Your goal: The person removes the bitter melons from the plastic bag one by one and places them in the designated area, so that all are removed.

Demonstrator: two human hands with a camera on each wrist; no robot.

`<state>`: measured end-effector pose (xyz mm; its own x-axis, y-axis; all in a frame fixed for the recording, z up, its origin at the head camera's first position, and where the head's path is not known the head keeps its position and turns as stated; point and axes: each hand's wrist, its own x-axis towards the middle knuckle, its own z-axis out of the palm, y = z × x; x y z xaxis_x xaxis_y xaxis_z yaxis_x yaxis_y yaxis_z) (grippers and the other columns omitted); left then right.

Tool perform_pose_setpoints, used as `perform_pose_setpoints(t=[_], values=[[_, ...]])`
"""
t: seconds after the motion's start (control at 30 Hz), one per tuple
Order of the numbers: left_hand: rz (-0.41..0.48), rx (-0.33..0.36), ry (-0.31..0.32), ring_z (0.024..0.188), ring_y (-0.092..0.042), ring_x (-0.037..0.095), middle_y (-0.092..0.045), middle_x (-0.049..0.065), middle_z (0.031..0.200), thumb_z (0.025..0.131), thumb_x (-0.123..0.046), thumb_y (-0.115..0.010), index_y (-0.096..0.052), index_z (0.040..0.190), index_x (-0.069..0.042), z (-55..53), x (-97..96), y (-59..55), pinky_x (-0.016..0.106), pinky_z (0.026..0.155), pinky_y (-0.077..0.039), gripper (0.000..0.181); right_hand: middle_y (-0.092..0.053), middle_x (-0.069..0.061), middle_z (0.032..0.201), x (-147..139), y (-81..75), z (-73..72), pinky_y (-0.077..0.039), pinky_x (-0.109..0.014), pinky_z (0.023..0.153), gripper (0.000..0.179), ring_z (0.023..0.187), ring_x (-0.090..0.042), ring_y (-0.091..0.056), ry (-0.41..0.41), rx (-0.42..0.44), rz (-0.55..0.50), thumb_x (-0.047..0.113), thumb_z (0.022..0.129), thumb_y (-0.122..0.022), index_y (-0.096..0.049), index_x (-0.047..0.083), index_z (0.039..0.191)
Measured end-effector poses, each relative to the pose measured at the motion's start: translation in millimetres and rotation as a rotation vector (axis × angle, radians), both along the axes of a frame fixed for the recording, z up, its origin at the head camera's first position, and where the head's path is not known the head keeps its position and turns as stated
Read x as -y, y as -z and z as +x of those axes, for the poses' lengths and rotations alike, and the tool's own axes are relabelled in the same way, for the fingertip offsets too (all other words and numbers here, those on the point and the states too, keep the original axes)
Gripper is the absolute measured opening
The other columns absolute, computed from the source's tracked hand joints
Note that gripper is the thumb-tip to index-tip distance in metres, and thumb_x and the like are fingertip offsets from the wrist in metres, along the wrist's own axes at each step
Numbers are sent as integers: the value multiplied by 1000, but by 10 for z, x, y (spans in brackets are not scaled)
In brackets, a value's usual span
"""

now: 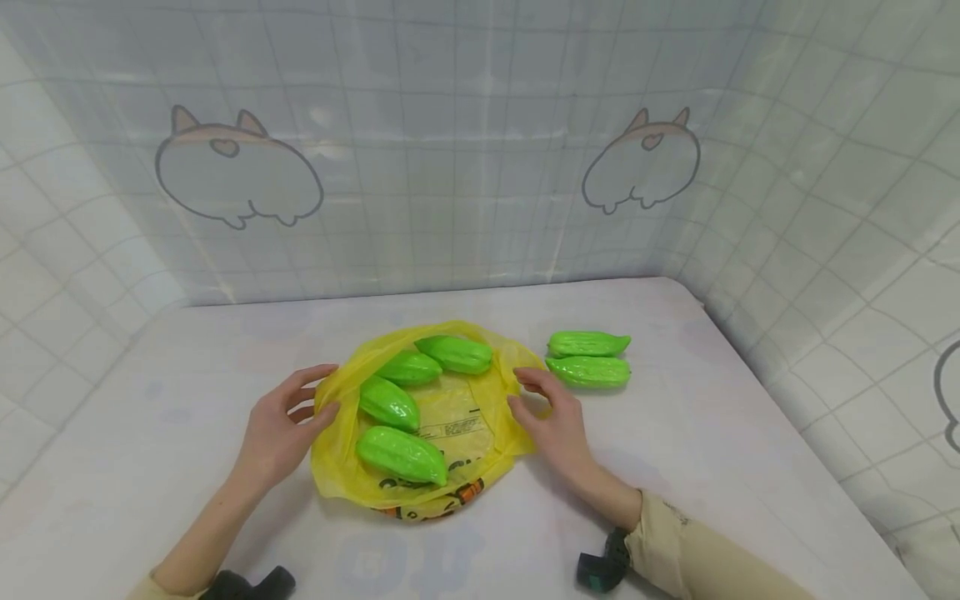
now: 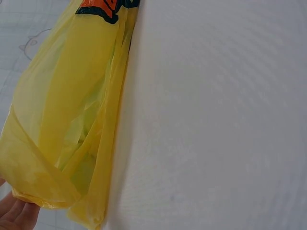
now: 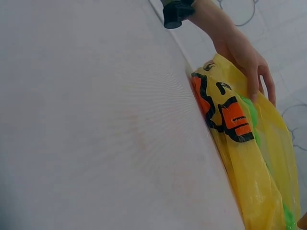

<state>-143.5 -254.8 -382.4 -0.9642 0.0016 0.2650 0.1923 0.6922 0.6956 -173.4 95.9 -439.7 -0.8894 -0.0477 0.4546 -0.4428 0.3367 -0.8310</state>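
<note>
A yellow plastic bag with orange and black print lies on the table, its mouth spread wide toward me. Several shiny green, ribbed bitter melons lie inside it, mostly toward its left and far sides. My left hand pinches the left rim between thumb and fingers. On the opposite side, my right hand holds the right rim in the same manner. In the right wrist view the left hand shows at the bag's far end. Fingers touch the bag's edge in the left wrist view.
Two more bitter melons lie side by side on the table, just beyond the right hand. A white cloth covers the table. Grid-patterned curtains with cartoon dogs hang behind and at both sides.
</note>
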Motion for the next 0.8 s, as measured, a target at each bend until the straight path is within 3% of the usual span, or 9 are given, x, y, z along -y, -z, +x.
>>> perform_pose_setpoints(t=[0.13, 0.23, 0.57, 0.8], values=[[3, 16, -4, 112, -62, 34, -59, 16, 136, 95, -12, -68, -57, 138, -11, 10, -3, -10, 34, 91, -58, 45, -68, -13, 121, 68, 4, -52, -54, -39, 101, 38, 112, -27, -64, -5, 13, 14, 7, 88, -75, -65, 3, 125], [-1, 25, -10, 114, -62, 35, -58, 16, 137, 95, -13, -67, -56, 139, -11, 13, -9, -31, 47, 93, -54, 45, -68, -12, 121, 99, -4, -79, -54, -38, 101, 39, 112, -25, -65, 4, 25, 37, 9, 88, -75, -64, 5, 126], [2, 28, -2, 113, -61, 34, -59, 16, 137, 96, -15, -67, -56, 139, -11, -4, 8, -30, 43, 92, -56, 44, -66, -13, 124, 187, -49, -245, -53, -42, 102, 43, 115, -28, -64, 15, 85, 52, 11, 88, -76, -63, 4, 128], [11, 37, 4, 115, -60, 37, -57, 17, 138, 96, -15, -66, -55, 140, -11, 2, -2, -15, 48, 93, -54, 46, -66, -11, 124, 247, -79, -369, -53, -40, 102, 43, 114, -27, -64, 41, 130, 95, 17, 88, -76, -63, 5, 127]])
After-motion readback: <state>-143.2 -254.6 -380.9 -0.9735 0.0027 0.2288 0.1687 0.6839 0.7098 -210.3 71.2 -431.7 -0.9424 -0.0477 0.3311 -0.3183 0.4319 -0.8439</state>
